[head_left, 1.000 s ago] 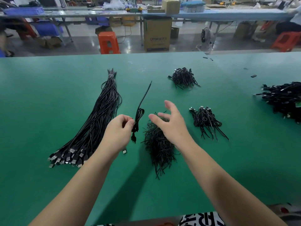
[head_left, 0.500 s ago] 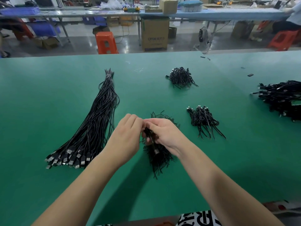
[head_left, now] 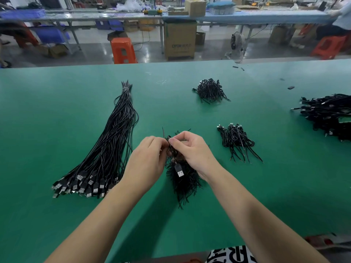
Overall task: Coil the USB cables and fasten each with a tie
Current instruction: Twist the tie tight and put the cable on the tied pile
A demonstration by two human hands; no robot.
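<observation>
A coiled black USB cable (head_left: 171, 150) hangs between my two hands, its silver plug (head_left: 180, 173) dangling below. My left hand (head_left: 147, 160) grips the coil from the left. My right hand (head_left: 190, 149) pinches a thin black tie at the top of the coil, one tie end sticking up. Under my hands lies a heap of loose black ties (head_left: 183, 184). A long bundle of straight USB cables (head_left: 106, 149) stretches across the green table (head_left: 57, 215) to the left, plugs toward me.
Coiled and tied cables lie in a small pile (head_left: 236, 141) right of my hands, and another pile (head_left: 210, 91) sits farther back. A large heap of cables (head_left: 328, 114) fills the right edge. Behind the table stand an orange stool (head_left: 123, 50) and a cardboard box (head_left: 179, 39).
My right hand came in from open to meet the left, and the cable's loose length was gathered into a coil. Now the right fingers pinch a tie at the coil.
</observation>
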